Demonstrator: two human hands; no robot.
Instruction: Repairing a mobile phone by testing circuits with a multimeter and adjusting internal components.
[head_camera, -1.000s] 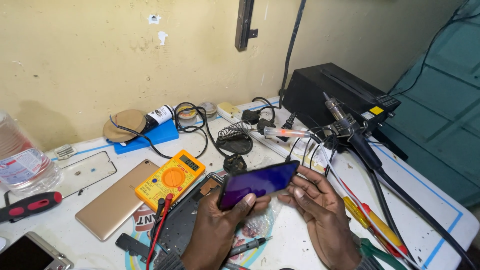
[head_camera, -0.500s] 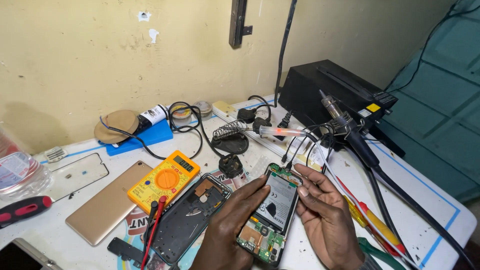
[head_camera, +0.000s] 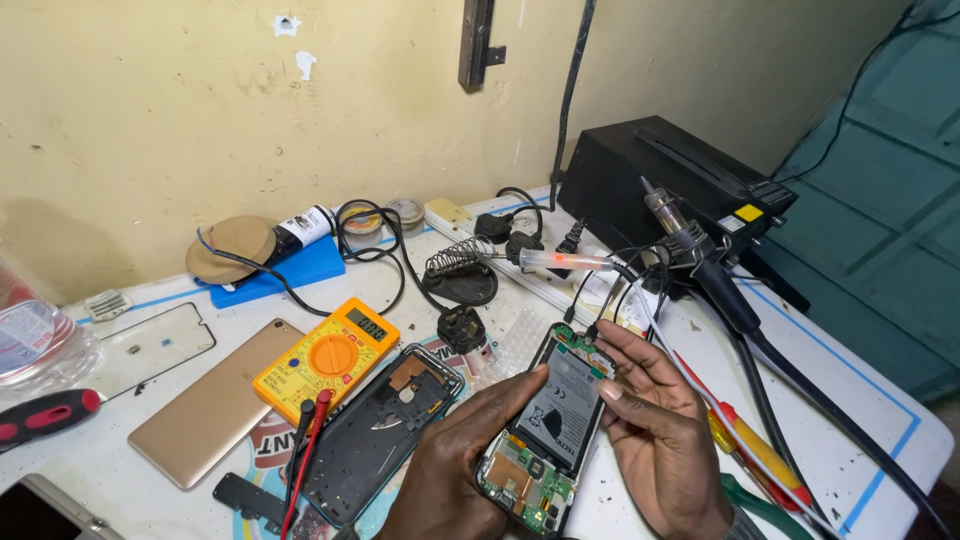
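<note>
both hands (head_camera: 560, 450) gripping opened phone (head_camera: 548, 425)

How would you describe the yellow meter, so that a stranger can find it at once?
On the white workbench, look left of the opened phone held in both hands. The yellow multimeter lies flat between a gold phone and a black back cover. Only it has a round orange dial and a small screen.
</note>
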